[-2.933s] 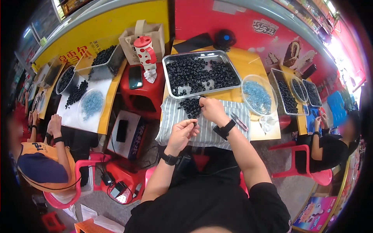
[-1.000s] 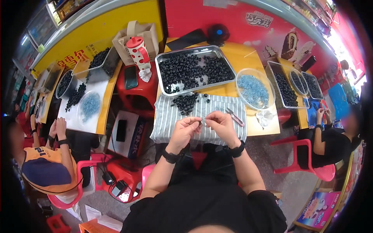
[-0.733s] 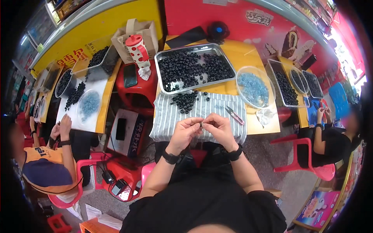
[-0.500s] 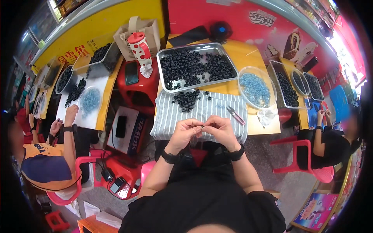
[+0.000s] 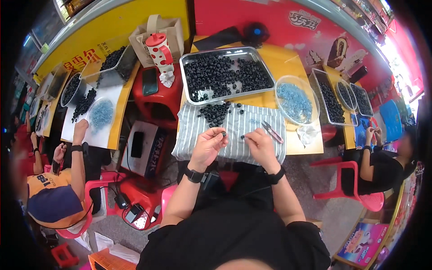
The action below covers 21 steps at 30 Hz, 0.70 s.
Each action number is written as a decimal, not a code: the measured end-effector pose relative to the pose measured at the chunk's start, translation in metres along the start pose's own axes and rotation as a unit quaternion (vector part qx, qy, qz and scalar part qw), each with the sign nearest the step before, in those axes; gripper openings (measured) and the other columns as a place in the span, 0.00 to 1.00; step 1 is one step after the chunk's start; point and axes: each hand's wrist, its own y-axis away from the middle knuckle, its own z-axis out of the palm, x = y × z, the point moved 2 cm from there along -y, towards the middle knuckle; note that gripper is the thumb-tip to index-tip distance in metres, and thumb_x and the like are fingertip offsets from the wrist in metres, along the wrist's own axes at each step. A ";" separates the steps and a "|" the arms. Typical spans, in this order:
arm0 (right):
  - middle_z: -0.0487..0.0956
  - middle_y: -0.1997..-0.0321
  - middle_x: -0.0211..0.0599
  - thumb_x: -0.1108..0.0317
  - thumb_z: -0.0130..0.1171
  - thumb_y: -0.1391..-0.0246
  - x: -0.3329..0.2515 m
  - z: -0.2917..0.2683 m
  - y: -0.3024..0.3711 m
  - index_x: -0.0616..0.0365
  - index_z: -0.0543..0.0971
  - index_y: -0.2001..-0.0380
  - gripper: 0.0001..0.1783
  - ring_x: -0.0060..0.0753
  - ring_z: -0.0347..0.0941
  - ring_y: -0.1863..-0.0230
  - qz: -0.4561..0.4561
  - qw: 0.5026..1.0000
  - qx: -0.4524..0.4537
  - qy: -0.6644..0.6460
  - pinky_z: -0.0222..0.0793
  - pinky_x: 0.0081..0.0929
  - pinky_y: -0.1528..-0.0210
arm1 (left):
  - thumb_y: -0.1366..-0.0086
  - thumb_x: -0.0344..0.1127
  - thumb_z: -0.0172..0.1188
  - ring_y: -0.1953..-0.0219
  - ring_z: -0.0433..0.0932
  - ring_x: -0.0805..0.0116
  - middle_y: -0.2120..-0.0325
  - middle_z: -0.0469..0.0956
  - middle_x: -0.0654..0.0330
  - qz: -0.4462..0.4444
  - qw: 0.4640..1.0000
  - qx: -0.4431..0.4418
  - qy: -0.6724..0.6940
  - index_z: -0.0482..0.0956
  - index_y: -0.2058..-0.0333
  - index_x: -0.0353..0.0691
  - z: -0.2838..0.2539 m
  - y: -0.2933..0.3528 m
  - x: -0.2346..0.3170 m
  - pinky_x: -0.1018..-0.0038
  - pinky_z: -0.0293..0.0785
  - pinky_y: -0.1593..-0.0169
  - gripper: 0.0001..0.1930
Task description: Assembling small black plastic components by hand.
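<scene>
Across the yellow table (image 5: pixel 288 58) in front of me, the wide metal tray of black rubber rings (image 5: pixel 227 74) sits farthest out, with the clear round bowl of pale blue beads (image 5: pixel 297 99) to its right. Nearer lies the grey striped cloth (image 5: pixel 234 130) carrying a small heap of black rings (image 5: pixel 215 112) and pink-handled snips (image 5: pixel 271 131) beside my right hand (image 5: pixel 260 144).

Since half a second ago my hands have drawn apart: my left hand (image 5: pixel 208 145) now pinches one small black ring (image 5: pixel 223 133) at its fingertips, while my right pinches something tiny and dark I cannot identify. That suggests a fresh piece is being taken up. Nothing blocks the heap; co-workers on both sides stay well apart.
</scene>
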 end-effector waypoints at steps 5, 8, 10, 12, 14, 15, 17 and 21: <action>0.71 0.73 0.43 0.71 0.62 0.53 0.001 0.014 -0.002 0.58 0.80 0.69 0.06 0.50 0.73 0.71 0.005 0.995 0.013 0.099 0.67 0.41 0.69 | 0.33 0.27 0.54 0.64 0.80 0.69 0.62 0.79 0.56 0.005 0.999 -0.014 -0.031 0.75 0.55 0.33 0.000 0.001 -0.002 0.75 0.76 0.57 0.10; 0.71 0.73 0.44 0.73 0.62 0.54 0.002 0.019 -0.004 0.57 0.80 0.67 0.08 0.51 0.72 0.71 -0.004 0.993 0.009 0.120 0.67 0.40 0.70 | 0.34 0.27 0.55 0.64 0.80 0.69 0.62 0.80 0.56 0.008 0.999 -0.022 -0.043 0.76 0.55 0.33 0.003 0.002 -0.001 0.75 0.76 0.57 0.10; 0.73 0.73 0.43 0.75 0.62 0.54 0.006 0.020 -0.003 0.58 0.79 0.67 0.08 0.47 0.73 0.71 -0.004 0.997 0.006 0.075 0.68 0.37 0.70 | 0.34 0.27 0.55 0.64 0.80 0.69 0.63 0.80 0.57 0.011 0.999 -0.023 -0.045 0.76 0.55 0.33 0.002 0.002 -0.002 0.75 0.76 0.57 0.10; 0.76 0.73 0.39 0.77 0.62 0.54 0.006 0.019 -0.001 0.60 0.78 0.67 0.08 0.39 0.76 0.72 0.005 0.999 0.005 -0.033 0.69 0.32 0.70 | 0.34 0.26 0.55 0.64 0.80 0.69 0.63 0.80 0.57 0.009 0.998 -0.031 -0.049 0.76 0.55 0.33 0.000 0.003 -0.004 0.75 0.76 0.57 0.10; 0.78 0.72 0.34 0.78 0.63 0.52 0.003 0.018 0.003 0.61 0.77 0.68 0.07 0.29 0.76 0.71 0.089 0.977 -0.029 -0.194 0.69 0.26 0.70 | 0.34 0.26 0.55 0.64 0.80 0.69 0.63 0.80 0.57 0.007 0.998 -0.036 -0.051 0.76 0.55 0.32 -0.002 0.002 -0.005 0.75 0.75 0.57 0.10; 0.79 0.71 0.32 0.79 0.63 0.52 -0.002 0.017 0.004 0.62 0.77 0.68 0.06 0.24 0.77 0.71 0.132 0.952 -0.043 -0.273 0.69 0.23 0.70 | 0.34 0.26 0.55 0.64 0.79 0.70 0.63 0.80 0.57 0.003 0.998 -0.038 -0.052 0.76 0.54 0.32 -0.002 0.002 -0.005 0.75 0.75 0.57 0.11; 0.80 0.71 0.30 0.78 0.63 0.50 -0.014 0.020 0.004 0.63 0.77 0.69 0.05 0.19 0.77 0.69 0.132 0.934 -0.047 -0.328 0.70 0.19 0.69 | 0.34 0.25 0.55 0.64 0.79 0.70 0.63 0.80 0.58 -0.007 0.998 -0.040 -0.052 0.77 0.54 0.32 -0.003 0.002 -0.006 0.75 0.75 0.57 0.11; 0.80 0.71 0.30 0.79 0.62 0.49 -0.028 0.029 0.001 0.64 0.77 0.69 0.04 0.18 0.77 0.68 0.108 0.922 -0.031 -0.371 0.71 0.17 0.67 | 0.34 0.25 0.55 0.63 0.79 0.70 0.62 0.80 0.58 -0.014 0.997 -0.047 -0.051 0.77 0.53 0.31 -0.006 0.003 -0.006 0.73 0.75 0.56 0.11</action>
